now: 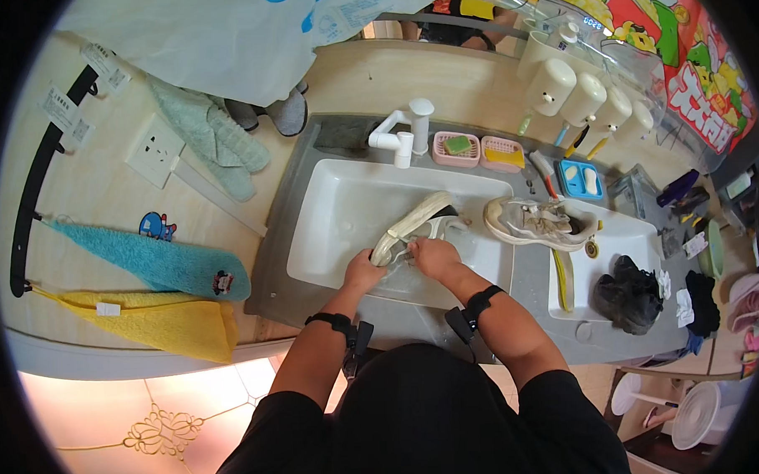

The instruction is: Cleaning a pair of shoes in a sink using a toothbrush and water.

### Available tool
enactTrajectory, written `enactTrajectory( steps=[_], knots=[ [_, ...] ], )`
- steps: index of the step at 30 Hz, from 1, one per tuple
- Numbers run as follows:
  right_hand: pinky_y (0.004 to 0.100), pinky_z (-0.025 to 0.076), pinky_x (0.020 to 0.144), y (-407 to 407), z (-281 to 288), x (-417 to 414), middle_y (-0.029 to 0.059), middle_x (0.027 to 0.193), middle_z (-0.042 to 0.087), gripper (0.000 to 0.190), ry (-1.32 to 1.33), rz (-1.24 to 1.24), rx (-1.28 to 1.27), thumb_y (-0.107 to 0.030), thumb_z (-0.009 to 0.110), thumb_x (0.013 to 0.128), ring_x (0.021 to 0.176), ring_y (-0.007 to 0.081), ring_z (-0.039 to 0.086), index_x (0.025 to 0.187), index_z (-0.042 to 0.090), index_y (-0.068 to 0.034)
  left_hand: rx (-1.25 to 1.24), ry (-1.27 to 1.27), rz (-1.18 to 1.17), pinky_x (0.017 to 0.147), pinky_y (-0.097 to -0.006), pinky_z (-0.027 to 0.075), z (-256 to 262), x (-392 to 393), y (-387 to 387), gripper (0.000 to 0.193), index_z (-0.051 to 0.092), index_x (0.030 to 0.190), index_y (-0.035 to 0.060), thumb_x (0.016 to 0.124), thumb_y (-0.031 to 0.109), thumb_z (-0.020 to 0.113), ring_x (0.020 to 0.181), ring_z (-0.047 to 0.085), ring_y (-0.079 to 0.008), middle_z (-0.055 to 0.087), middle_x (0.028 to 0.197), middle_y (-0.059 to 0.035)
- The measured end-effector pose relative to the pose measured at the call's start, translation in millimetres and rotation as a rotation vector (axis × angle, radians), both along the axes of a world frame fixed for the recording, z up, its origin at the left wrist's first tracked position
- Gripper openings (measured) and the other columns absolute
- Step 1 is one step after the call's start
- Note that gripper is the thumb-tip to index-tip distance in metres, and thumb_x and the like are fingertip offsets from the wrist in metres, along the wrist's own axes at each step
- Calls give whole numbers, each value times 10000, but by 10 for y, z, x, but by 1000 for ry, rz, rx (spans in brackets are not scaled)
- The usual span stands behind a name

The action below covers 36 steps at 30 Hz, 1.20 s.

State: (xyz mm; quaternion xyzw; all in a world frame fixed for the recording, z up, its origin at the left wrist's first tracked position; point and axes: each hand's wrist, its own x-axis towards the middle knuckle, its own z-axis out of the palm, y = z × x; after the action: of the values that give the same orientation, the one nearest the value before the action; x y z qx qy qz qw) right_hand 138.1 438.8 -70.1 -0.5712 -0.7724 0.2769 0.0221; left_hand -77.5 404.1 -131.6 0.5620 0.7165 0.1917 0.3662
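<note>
A pale sneaker [420,223] is tilted on its side over the left basin [310,239], its sole edge turned up. My left hand [363,272] grips one end of it at the lower left. My right hand [435,257] is closed around a thin pale tool, probably a small brush, whose tip [397,236] meets the side of the sole; the fingers hide most of it. Cloudy water lies in the basin below. Another pale sneaker [539,224] rests across the divider to the right, laces upward.
Behind the basin stands a white faucet [419,126]. Pink soap dishes [456,150], a blue soap dish [580,178] and an orange-handled brush [543,172] line the back. The right basin [630,222] holds black shoes [629,294]. Towels [167,263] hang at left.
</note>
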Motion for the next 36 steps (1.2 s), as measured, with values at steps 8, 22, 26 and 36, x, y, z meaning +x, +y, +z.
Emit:
enactTrajectory(
  steps=[8,22,26,36],
  knots=[
    [548,528,841,-225,-204,-152,228,972,722,418,112,180,23,-382,448,1051,931,423,693,1012,697,-48,114,-34,82,923,-419,538,140,93,-44,467,668,1188,32,753,165,773,1077,681,-361,717,1138,-199],
    [532,533,856,-14,182,-13,206,1005,731,444,-24,-19,-13,-420,453,1044,982,403,695,1019,715,-63,233,11,71,905,-410,547,168,121,-88,456,649,1211,28,782,152,743,1033,696,-350,722,1109,-194],
    [531,529,866,-77,120,-39,205,1015,730,435,25,59,1,-416,455,1044,984,405,693,1029,714,-67,244,-7,99,908,-420,545,218,148,-104,461,646,1205,21,773,150,743,1038,690,-362,719,1104,-200],
    [529,528,866,-137,228,-189,196,1009,725,428,-6,270,-19,-421,464,1039,976,406,686,1025,712,-72,349,-21,71,954,-428,521,228,172,-160,489,591,1240,36,782,115,741,1127,638,-370,656,1219,-185]
  ],
)
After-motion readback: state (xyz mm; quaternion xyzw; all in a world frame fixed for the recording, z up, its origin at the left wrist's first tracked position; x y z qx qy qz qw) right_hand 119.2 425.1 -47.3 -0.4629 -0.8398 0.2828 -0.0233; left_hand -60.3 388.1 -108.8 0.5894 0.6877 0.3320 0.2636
